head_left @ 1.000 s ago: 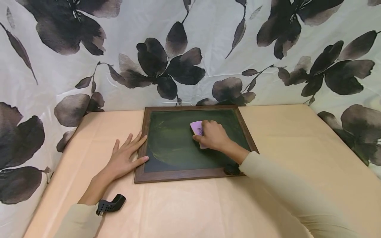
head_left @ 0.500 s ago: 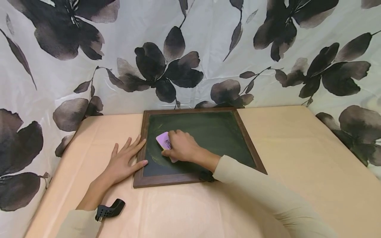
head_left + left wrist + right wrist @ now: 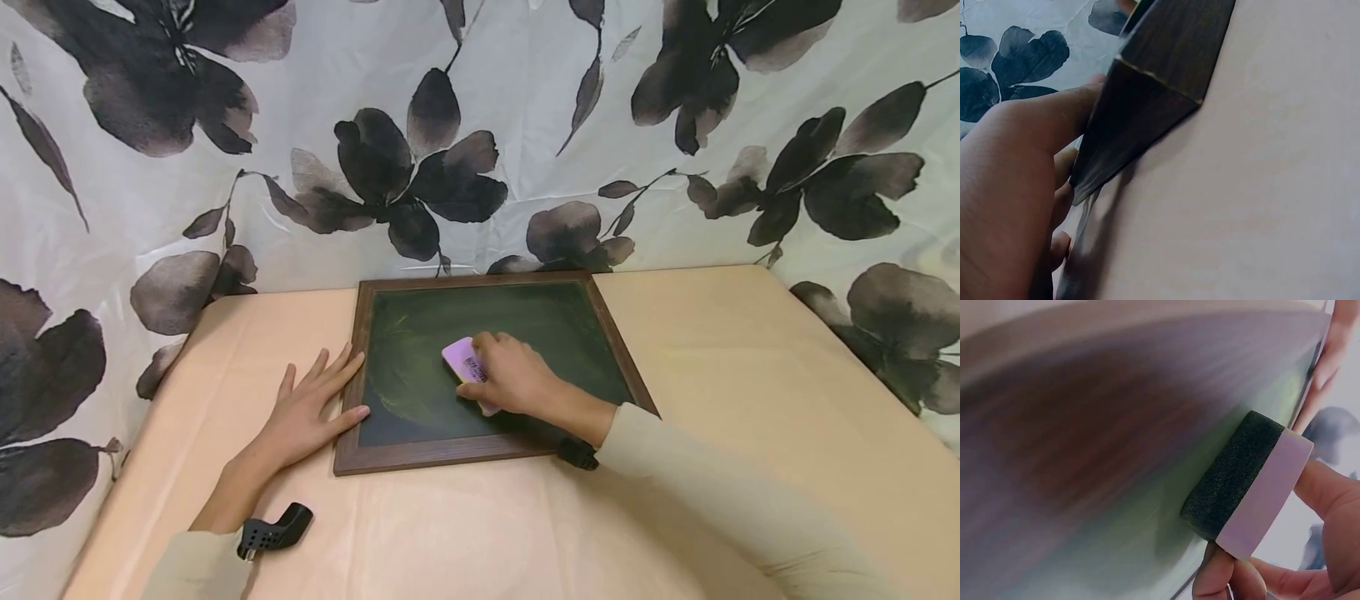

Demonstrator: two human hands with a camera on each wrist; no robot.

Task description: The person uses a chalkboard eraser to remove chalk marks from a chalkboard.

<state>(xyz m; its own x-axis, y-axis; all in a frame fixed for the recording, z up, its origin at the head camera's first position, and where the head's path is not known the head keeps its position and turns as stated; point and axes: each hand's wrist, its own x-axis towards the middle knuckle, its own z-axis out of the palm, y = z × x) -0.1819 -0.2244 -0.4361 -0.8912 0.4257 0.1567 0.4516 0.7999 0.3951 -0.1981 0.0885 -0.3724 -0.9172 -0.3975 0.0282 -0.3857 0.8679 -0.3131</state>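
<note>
A small chalkboard [image 3: 420, 333] in a dark brown wooden frame lies on the table. My right hand [image 3: 517, 375] grips a chalkboard eraser [image 3: 463, 360] by its sides, near the middle of the board. In the right wrist view the eraser [image 3: 1266, 487] has a lilac back and a dark felt pad, felt towards the green surface. My left hand [image 3: 307, 412] rests with spread fingers on the frame's left side; fingertips and thumb lie on the wood. The left wrist view shows that hand [image 3: 1016, 187] against the frame's corner [image 3: 1147, 100].
Faint yellowish chalk smears mark the board's left part. A peach cloth covers the table [image 3: 450, 533]. Behind it hangs a white curtain [image 3: 547, 75] with dark flowers. Black camera mounts sit at the left wrist [image 3: 273, 529] and right wrist [image 3: 577, 452].
My right hand swept the eraser left across the board, then came partway back to the right. The left hand stayed on the frame. The view shifted slightly.
</note>
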